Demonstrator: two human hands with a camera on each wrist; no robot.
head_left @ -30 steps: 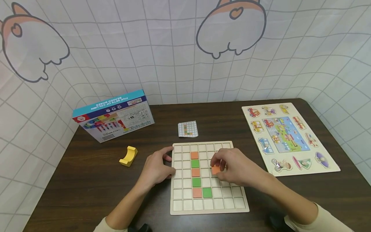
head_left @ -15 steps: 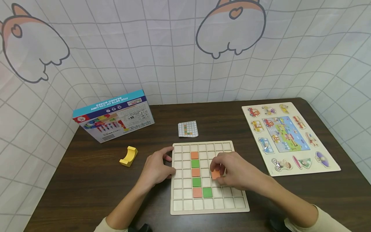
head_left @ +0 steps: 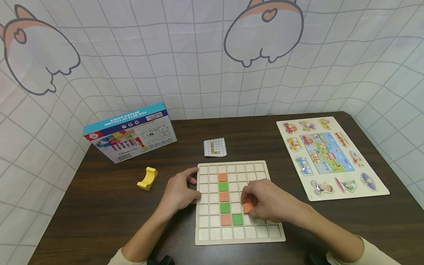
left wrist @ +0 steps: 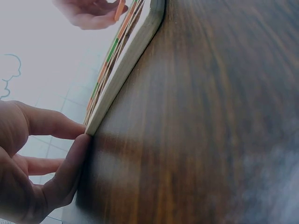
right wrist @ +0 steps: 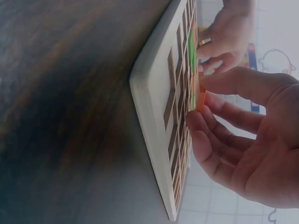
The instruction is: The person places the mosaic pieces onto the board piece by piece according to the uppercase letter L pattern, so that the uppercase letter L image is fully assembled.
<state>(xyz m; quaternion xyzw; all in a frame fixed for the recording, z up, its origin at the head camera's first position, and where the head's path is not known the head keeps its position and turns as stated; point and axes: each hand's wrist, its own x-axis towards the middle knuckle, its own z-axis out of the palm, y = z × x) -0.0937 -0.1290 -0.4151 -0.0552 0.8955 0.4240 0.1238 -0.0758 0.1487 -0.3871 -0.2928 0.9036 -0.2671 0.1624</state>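
A pale wooden grid board (head_left: pixel 238 233) lies flat, with orange and green square tiles in one column and a green tile (head_left: pixel 237 219) beside its lowest orange one. My right hand (head_left: pixel 269 201) pinches an orange tile (head_left: pixel 247 208) between thumb and fingers, close over the cells right of that column. In the right wrist view the held tile (right wrist: pixel 201 99) stands tilted near the board's surface. My left hand (head_left: pixel 178 191) rests beside the board's left edge, its thumb and forefinger spread apart and touching the rim (left wrist: pixel 103 109).
A small printed grid card (head_left: pixel 215 147) lies behind the board. A yellow curved block (head_left: pixel 147 179) sits to the left, with a colourful box (head_left: pixel 132 134) standing behind it. On the right lies a picture peg puzzle (head_left: pixel 331 158).
My right hand has moved slightly down toward the board's near side, carrying the orange tile. The left hand has stayed at the board's left edge.
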